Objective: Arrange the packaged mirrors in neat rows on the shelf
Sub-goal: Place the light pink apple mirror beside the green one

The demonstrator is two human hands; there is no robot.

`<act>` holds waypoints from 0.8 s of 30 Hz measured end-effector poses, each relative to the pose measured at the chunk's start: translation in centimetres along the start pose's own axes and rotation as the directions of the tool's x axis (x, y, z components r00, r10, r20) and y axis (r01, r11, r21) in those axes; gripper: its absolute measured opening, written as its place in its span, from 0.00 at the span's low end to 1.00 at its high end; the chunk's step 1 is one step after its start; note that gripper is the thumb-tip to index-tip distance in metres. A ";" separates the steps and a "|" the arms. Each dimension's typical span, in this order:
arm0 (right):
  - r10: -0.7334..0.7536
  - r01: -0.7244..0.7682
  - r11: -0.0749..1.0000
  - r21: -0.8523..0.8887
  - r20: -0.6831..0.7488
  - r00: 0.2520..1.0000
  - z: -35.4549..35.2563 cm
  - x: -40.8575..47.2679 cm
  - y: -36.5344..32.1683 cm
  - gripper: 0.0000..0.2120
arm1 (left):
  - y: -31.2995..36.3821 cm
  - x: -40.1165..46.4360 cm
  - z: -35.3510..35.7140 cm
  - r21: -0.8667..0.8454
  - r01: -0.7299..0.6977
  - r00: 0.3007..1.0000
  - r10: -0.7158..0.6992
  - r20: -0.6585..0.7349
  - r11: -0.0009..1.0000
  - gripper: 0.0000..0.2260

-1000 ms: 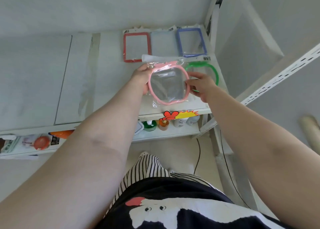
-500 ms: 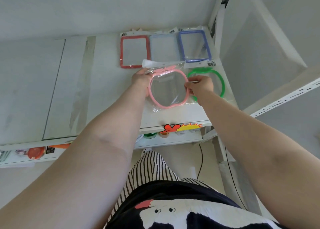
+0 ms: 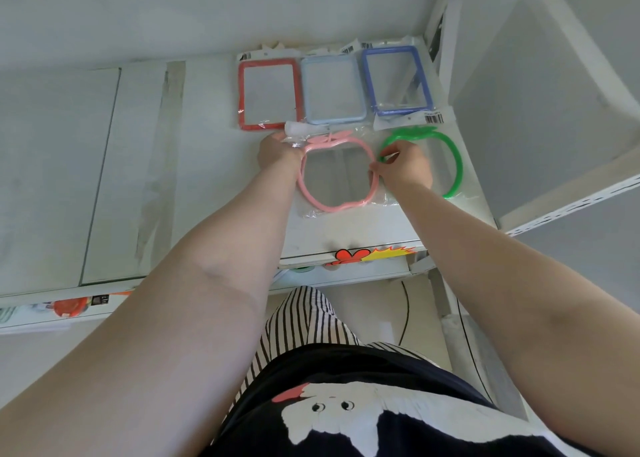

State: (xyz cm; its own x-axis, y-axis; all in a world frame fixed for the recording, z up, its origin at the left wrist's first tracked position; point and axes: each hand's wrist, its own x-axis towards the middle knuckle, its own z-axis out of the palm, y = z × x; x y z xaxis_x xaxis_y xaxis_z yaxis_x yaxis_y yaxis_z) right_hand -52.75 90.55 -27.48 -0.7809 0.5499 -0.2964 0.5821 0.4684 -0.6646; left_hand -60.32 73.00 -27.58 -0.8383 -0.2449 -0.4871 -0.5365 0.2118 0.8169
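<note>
your left hand [image 3: 278, 152] has its grip closed on the far-left corner of the pink apple-shaped mirror [image 3: 337, 176], fingers pinching the clear wrapper and frame near the leaf at its top. your right hand [image 3: 405, 167] pinches the mirror's right edge, fingertips [image 3: 375, 170] closed on the pink rim. the mirror lies flat on the white shelf [image 3: 207, 166], near the shelf's front edge, its wrapper spreading past the frame on the near side. just right of it, partly under your right hand, lies the green apple-shaped mirror [image 3: 450, 166], also wrapped. farther back sit three rectangular mirrors side by side in a row: the red-framed mirror [image 3: 268, 93] on the left, the pale blue mirror [image 3: 333, 89] in the middle, the dark blue mirror [image 3: 398, 79] on the right, against the shelf's upright post [image 3: 441, 34]. the pink mirror's top edge lies just beside the near edge of the red and pale blue ones.
</note>
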 end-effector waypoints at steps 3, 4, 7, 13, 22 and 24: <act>-0.027 0.027 1.000 0.000 -0.028 0.999 0.1 -0.5 0.3 0.21 | -0.2 -0.3 -0.7 0.123 -0.069 0.998 0.069 0.003 0.990 0.26; -0.032 0.032 0.999 0.001 -0.034 0.999 0.1 -0.7 0.4 0.22 | -0.4 -0.5 -0.9 0.143 -0.077 0.997 0.076 0.013 0.987 0.27; -0.035 0.035 0.999 0.016 -0.028 0.999 0.3 -1.1 0.6 0.22 | -1.6 -1.1 -1.3 0.206 -0.087 0.996 0.083 0.026 0.975 0.31; -0.043 0.044 0.998 0.042 -0.015 0.999 0.2 -1.1 0.9 0.23 | -3.1 -2.4 -1.1 0.186 -0.115 0.993 0.107 0.053 0.976 0.27; -0.054 0.054 0.998 0.038 -0.022 0.998 0.3 -1.0 1.3 0.25 | -3.3 -2.4 -1.0 0.113 -0.133 0.991 0.130 0.030 0.985 0.24; -0.050 0.051 0.997 0.049 -0.037 0.998 0.4 -1.0 1.4 0.25 | -3.2 -2.7 -1.1 0.133 -0.149 0.989 0.146 0.032 0.980 0.24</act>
State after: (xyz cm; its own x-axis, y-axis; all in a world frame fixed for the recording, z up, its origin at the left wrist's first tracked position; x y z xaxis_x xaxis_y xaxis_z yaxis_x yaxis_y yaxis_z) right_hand -51.23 90.34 -28.39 -0.7999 0.5512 -0.2374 0.5294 0.4618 -0.7117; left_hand -56.23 71.89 -28.54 -0.9104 -0.1808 -0.3722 -0.4136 0.3699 0.8319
